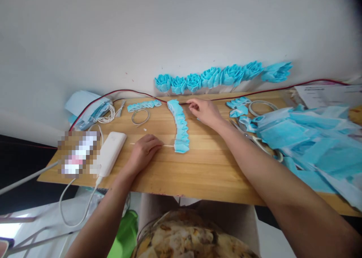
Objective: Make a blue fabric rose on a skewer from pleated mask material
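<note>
"Just right of the white, flat, round-cornered power bank [113, 152], look, the left hand [145, 149] has its fingers closed on a thin, pale, straight stick [168, 146]. Its tip meets the near end of that light-blue, pleated strip of thin, cloth-like sheet [181, 124], lying on the wood farther right."

"And the right hand [204, 110]?"

"Right of the power bank and deeper in, by the strip's far end. Fingertips bunched; I can't tell whether anything's pinched in them."

"How would that strip feel?"

"Next to no weight, I'd say. Soft, floppy, hardly slippery. Those pleats could crush or pull out easily, so I'd pinch the flatter near end, beside the stick, and spare the ruffled edge. The stick looks stiffer, though slim enough to snap."

"And underneath?"

"A smooth, light-brown wooden tabletop [209, 171], set against a plain, pale wall [113, 43]. Beyond the power bank, off to the right, bright-blue, ruffled flowers [210, 77] line that wall, a thin, red-and-black cable [124, 90] running below them."

"And the heap?"

"Far right of the power bank: crumpled, blue-and-white thin sheets [311, 141], loosely piled."
</note>
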The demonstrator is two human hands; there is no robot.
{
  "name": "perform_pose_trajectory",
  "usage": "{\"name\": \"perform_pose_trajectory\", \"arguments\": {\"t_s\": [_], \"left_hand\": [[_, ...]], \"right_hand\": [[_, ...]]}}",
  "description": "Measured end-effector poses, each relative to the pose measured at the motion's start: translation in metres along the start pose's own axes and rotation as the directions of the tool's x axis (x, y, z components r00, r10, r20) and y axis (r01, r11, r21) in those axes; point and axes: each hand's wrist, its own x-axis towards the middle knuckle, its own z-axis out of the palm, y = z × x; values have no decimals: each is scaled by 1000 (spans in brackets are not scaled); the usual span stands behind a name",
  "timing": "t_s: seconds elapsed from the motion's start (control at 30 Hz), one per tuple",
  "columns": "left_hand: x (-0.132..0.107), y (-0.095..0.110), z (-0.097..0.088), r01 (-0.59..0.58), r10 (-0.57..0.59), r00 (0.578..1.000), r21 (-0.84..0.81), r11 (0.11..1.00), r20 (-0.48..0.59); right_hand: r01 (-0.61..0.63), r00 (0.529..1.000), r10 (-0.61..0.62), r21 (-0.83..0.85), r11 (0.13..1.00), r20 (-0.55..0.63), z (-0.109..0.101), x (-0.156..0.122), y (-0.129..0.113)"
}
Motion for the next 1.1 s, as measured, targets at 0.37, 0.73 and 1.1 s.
{"name": "perform_pose_trajectory", "arguments": {"t_s": [0.37,0.73,1.1], "left_hand": [[-1,-2,2,-18,18,1000,-20,1000,1],[-3,-1,2,-1,1,1000,-19,1000,15],[-2,-3,3,-5,5,1000,-46,999,5]], "right_hand": [[-136,978,93,236,962,187,11,41,-16],[-25,941,-152,510,860,304,6,44,-4],[283,955,-292,146,948,45,21,52,-14]]}}
